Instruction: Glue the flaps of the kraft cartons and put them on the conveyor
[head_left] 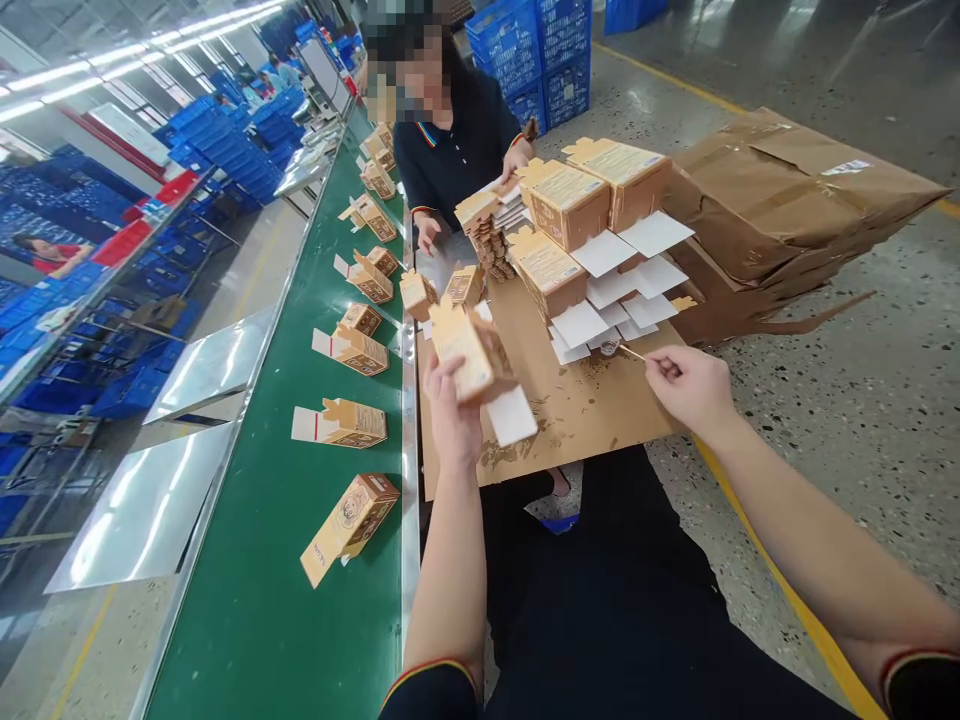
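Note:
My left hand (455,420) is closed around a small brown cardboard box (474,360), slightly blurred, holding it tilted above the cardboard-covered table (577,420). A white flap hangs from the box's near end. My right hand (691,390) pinches a thin stick (634,353), which looks like a swab. The stick points left towards a small clear round dish (607,347) on the table. Behind the dish rises a stack of similar boxes (564,275) with white flaps sticking out towards me.
A green conveyor belt (262,560) on the left carries several open boxes (352,425). Across the table sits a co-worker (457,130), hands near flat cardboard pieces (491,240). A large brown-wrapped bundle (787,200) stands right. Blue crates (525,60) are stacked behind.

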